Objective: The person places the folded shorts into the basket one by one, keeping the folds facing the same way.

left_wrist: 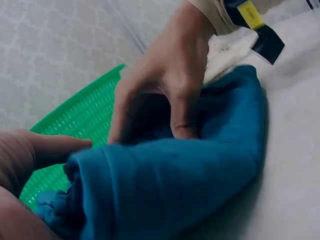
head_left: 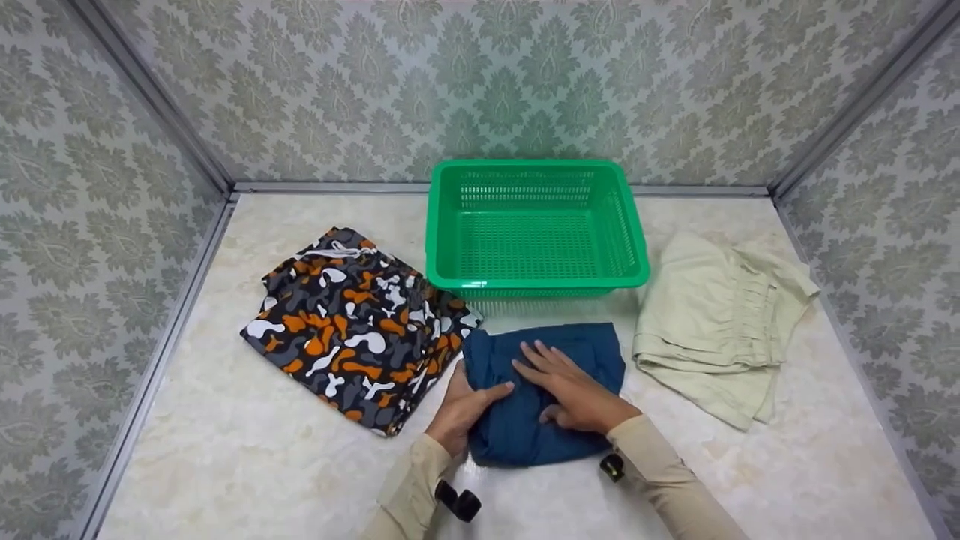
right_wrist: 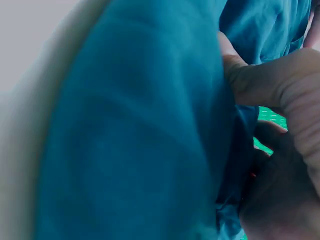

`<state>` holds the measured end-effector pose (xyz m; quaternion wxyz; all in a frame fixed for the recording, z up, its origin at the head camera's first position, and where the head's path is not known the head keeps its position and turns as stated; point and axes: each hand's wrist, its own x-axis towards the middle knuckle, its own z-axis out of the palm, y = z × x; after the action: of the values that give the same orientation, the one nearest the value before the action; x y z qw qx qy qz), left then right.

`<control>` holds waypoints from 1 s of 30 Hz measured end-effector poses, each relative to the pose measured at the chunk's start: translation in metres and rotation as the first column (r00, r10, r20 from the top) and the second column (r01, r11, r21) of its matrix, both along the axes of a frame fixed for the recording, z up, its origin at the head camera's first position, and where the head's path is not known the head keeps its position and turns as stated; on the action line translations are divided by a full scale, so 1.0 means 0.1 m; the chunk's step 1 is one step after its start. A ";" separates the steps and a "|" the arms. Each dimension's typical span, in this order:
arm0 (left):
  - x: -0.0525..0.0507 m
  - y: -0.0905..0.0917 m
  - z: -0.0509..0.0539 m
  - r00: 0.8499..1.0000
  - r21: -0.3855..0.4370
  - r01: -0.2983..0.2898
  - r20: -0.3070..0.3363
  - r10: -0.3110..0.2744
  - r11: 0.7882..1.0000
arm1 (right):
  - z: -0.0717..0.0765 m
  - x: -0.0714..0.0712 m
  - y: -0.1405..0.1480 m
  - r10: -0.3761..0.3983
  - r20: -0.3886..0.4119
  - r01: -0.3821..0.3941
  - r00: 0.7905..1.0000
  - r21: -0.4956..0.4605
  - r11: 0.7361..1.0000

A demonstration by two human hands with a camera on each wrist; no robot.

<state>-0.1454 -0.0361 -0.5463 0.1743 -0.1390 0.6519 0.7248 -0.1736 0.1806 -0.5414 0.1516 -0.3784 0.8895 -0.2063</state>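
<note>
- The left hand (head_left: 459, 411) is in front of the green basket (head_left: 536, 284). It pinches the side of some folded blue clothing (head_left: 525, 424), thumb on top; its other fingers are mostly hidden.
- The right hand (head_left: 570, 386), also in front of the basket, presses on the blue clothing with its fingers apart.
- The blue clothing lies on the table (head_left: 247, 465), just in front of the basket.
- Black, orange, gray and white shorts (head_left: 352, 337) lie left of the basket.
- Cream shorts (head_left: 709, 315) lie right of the basket.
- A leafy wall (head_left: 360, 97) stands behind the basket.

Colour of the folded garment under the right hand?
The folded garment is dark blue, best seen in the head view.
</note>
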 end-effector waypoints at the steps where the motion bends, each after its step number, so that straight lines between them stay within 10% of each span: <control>1: 0.00 0.01 -0.01 1.000 -0.026 0.002 -0.018 -0.003 1.000 | 0.00 0.00 0.00 0.009 -0.016 -0.009 1.000 0.003 1.000; 7: 0.01 0.04 -0.06 0.987 -0.183 0.028 -0.153 -0.057 0.983 | -0.07 0.08 0.08 -0.077 -0.105 0.059 0.991 -0.164 0.985; 11: 0.05 0.02 -0.10 0.972 -0.228 0.020 -0.223 -0.073 0.973 | -0.13 0.19 0.21 -0.328 -0.028 0.286 0.944 -0.421 0.861; 17: 0.07 -0.07 -0.14 0.940 -0.222 0.034 -0.323 -0.107 0.974 | -0.12 0.36 0.36 -0.662 0.261 0.684 0.703 -0.504 0.527; 22: 0.07 -0.10 -0.20 0.934 -0.178 -0.001 -0.351 -0.063 0.984 | -0.01 0.40 0.44 -0.621 0.624 0.876 0.475 -0.405 0.263; 27: 0.09 -0.08 -0.18 0.984 -0.077 -0.043 -0.178 0.029 0.996 | 0.12 0.37 0.51 -0.457 0.838 0.954 0.298 -0.283 0.103; 30: 0.10 -0.07 -0.16 0.995 -0.026 -0.069 -0.079 0.067 0.997 | 0.13 0.35 0.55 -0.331 0.914 0.971 0.235 -0.236 0.039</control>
<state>-0.1351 -0.0433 -0.5622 0.1220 -0.1354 0.6634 0.7257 -0.1389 0.2357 -0.5279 0.1200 0.2179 0.6100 -0.7523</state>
